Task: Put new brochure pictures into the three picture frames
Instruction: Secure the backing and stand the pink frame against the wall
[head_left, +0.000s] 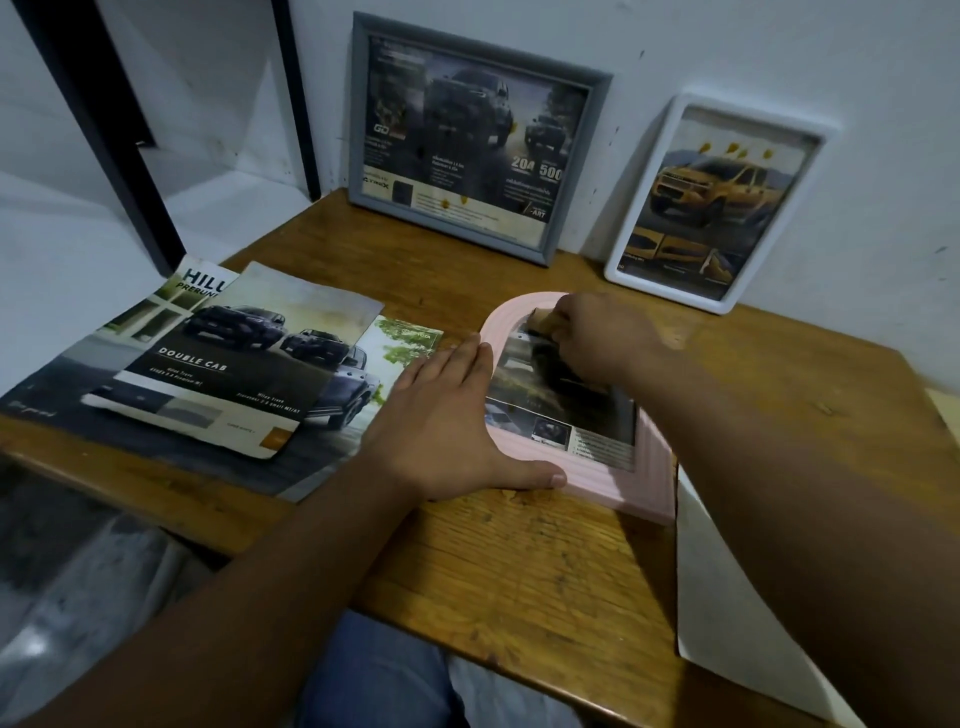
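Head view, left hand: the left hand (447, 421) lies flat with fingers straight, pressed against the left edge of the pink arched frame (613, 480) and steadying it on the bench (519, 571).
Head view, right hand: the right hand (597, 332) has its fingers curled near the frame's arched top, pinching a small tan piece (545, 318); what that piece is cannot be told.
Pink frame: it lies flat on the bench with a truck picture (550, 410) showing inside it.
Other frames: a grey frame (467, 140) and a white frame (717, 202) lean upright against the wall, each holding a truck brochure picture.
Brochures: several lie overlapping at the bench's left, the Double Cab brochure (234, 358) on top.
Loose sheet: a white sheet (727, 597) lies at the right edge.
Progress: judging by this, two frames look finished; the pink one seems the last, still being handled.
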